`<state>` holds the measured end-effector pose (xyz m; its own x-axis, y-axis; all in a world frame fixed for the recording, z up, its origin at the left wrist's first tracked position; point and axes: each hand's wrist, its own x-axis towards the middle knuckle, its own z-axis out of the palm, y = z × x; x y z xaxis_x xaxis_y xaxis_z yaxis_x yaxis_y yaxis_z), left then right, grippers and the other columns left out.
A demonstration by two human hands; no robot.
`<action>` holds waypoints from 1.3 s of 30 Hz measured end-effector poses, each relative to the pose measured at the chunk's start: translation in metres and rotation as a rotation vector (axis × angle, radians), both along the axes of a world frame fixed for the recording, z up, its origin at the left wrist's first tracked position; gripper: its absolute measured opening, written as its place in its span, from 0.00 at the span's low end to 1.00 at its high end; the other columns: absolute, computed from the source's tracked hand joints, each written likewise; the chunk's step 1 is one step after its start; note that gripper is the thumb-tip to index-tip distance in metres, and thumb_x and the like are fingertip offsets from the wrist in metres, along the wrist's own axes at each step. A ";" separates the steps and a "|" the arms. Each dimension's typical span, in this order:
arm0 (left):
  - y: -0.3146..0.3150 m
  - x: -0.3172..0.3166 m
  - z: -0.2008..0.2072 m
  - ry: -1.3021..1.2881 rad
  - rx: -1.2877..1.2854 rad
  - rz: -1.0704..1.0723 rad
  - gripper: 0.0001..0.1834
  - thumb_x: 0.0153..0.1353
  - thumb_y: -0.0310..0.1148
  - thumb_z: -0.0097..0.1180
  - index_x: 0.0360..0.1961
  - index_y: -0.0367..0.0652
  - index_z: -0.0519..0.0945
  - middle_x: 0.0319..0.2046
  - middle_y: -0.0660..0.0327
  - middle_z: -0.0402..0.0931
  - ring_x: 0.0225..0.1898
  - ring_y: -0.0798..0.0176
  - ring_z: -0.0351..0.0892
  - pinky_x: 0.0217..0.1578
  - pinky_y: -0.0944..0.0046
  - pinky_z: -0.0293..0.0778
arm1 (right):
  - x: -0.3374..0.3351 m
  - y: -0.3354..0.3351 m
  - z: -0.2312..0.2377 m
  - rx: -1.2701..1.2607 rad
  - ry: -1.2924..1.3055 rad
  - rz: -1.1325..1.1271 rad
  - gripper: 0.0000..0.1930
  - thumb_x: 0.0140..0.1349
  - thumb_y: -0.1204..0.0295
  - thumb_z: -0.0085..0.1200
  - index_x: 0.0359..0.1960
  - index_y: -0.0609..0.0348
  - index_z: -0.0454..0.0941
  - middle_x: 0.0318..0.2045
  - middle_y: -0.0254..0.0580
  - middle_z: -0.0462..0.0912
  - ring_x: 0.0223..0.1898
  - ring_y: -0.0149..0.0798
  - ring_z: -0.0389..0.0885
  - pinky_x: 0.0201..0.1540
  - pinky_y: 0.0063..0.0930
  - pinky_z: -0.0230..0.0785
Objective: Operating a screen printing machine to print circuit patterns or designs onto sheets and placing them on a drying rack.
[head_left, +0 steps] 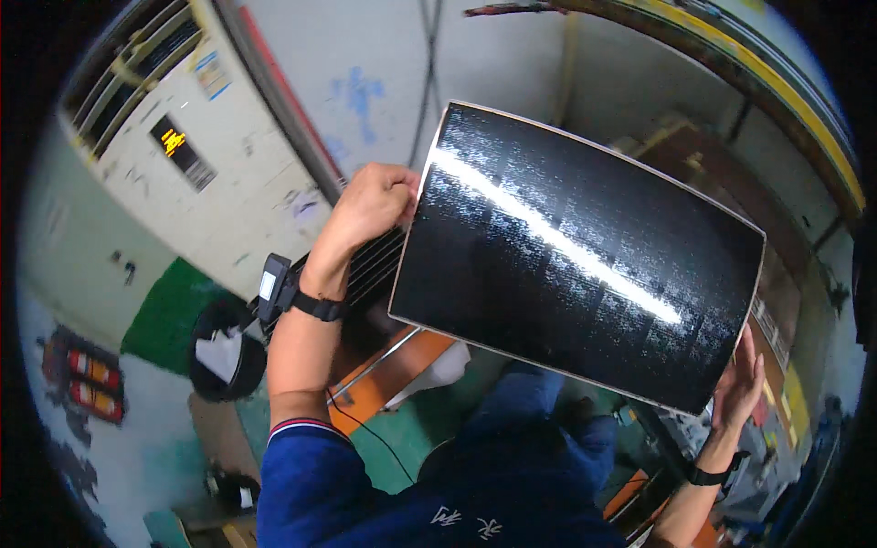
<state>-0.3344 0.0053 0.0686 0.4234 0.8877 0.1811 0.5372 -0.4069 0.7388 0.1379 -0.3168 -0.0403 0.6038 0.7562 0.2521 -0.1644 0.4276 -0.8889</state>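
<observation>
Light (557, 242) runs in a bright streak across the glossy black face of a pale-rimmed panel (585, 310), which is held up, tilted, in front of the person, above a green floor (425, 427) and an orange board (416, 361). The left hand (376, 201) pinches its left edge with curled fingers; the right hand (738, 379) lies against its lower right edge, fingers extended, and whether it grips cannot be told. To the left stands a pale cabinet (251, 151), near a dark bin (245, 370); blue marks spot the grey wall (384, 46).
</observation>
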 end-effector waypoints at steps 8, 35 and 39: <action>-0.078 -0.104 -0.001 0.010 -0.071 0.322 0.13 0.57 0.20 0.43 0.34 0.32 0.82 0.22 0.63 0.78 0.25 0.71 0.77 0.29 0.69 0.75 | -0.035 0.093 -0.009 0.002 -0.072 0.286 0.31 0.71 0.56 0.34 0.66 0.70 0.58 0.68 0.50 0.61 0.70 0.43 0.56 0.73 0.36 0.41; -0.221 -0.334 -0.323 -0.535 0.064 1.102 0.36 0.61 0.09 0.41 0.70 0.38 0.52 0.52 0.55 0.67 0.53 0.61 0.73 0.56 0.65 0.71 | -0.323 0.291 -0.094 -0.347 -0.827 0.680 0.38 0.50 0.95 0.42 0.66 0.57 0.64 0.63 0.45 0.70 0.65 0.40 0.66 0.66 0.26 0.54; -0.222 -0.342 -0.336 -0.594 0.068 1.114 0.35 0.61 0.09 0.40 0.70 0.39 0.53 0.52 0.55 0.67 0.52 0.63 0.73 0.57 0.66 0.70 | -0.329 0.297 -0.103 -0.428 -0.786 0.734 0.39 0.49 0.95 0.43 0.66 0.54 0.64 0.61 0.42 0.72 0.63 0.38 0.68 0.63 0.26 0.58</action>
<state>-0.6761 -0.2170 -0.2670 -0.7078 0.6913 0.1452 0.2059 0.0053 0.9786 -0.1908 -0.0195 -0.1438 -0.2256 0.9742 0.0018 0.4137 0.0975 -0.9052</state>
